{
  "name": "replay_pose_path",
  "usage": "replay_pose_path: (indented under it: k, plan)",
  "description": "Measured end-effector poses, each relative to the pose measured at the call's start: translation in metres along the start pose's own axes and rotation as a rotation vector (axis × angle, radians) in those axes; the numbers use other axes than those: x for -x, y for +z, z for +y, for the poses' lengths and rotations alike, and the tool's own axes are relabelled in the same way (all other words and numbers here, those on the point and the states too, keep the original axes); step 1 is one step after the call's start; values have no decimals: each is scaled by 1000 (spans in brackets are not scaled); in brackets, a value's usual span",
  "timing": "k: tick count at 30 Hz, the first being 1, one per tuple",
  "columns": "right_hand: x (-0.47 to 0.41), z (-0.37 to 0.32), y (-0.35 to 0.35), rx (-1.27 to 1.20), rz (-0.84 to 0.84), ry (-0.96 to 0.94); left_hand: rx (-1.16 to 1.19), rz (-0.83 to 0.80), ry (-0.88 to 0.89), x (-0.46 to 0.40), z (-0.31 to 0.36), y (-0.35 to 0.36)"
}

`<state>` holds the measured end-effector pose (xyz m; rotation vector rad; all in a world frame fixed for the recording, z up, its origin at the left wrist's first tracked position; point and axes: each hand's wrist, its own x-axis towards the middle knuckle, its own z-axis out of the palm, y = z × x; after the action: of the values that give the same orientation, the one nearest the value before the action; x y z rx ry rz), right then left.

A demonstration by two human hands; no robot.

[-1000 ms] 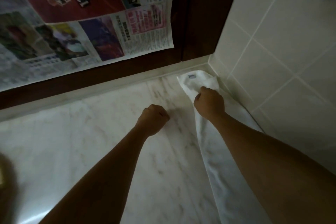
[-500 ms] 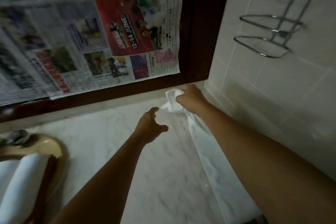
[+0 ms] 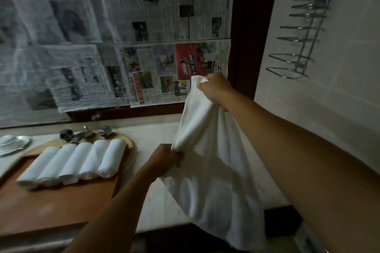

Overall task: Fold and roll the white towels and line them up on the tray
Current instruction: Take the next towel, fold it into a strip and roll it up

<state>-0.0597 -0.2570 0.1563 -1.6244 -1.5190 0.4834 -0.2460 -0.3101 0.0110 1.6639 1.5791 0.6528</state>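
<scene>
A loose white towel (image 3: 213,181) hangs in the air above the marble counter (image 3: 156,207), at the right. My right hand (image 3: 216,88) grips its top corner, raised high. My left hand (image 3: 166,160) is closed on another edge of the towel, lower and to the left. Several rolled white towels (image 3: 74,162) lie side by side in a row on the brown wooden tray (image 3: 51,207) at the left.
Metal taps (image 3: 86,133) stand behind the tray, over a round wooden basin rim (image 3: 131,148). A white dish (image 3: 12,144) sits far left. Newspaper (image 3: 123,47) covers the window. A chrome wire rack (image 3: 302,37) hangs on the tiled right wall.
The towel has come up off the counter and now hangs between both hands. My right hand rose with it; my left hand closed on its edge. The view tilted up, revealing the tray.
</scene>
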Motion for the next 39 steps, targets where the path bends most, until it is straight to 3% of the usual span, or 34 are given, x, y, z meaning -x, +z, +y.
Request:
replay_pose_path:
  k: [5,9,13,15,19,26,29,31,33,39]
  plan:
    - [40,20,-13,-63,83,59,-61,185,197,41,-9,-46]
    - [62,27,-8,-173,96,50,-6,174,216,62,1,-49]
    - [74,36,-12,-187,193,85,-675,214,268,76,-1,-50]
    - [78,44,-17,-214,215,124,-789,289,360,77,-6,-52]
    - [86,54,-17,-245,214,146,-535,335,489,74,-19,-59]
    - [105,78,-9,-175,104,129,-127,258,259,70,-42,-73]
    - [109,99,-12,-88,-99,242,162,217,147,74,-48,-80]
    - [113,114,-13,-64,-252,319,172,85,59,75,-57,-88]
    - [114,124,-15,-91,-266,344,179,-48,-2,75,-66,-94]
    - [122,140,-17,107,-265,323,182,-67,-34,67,-69,-90]
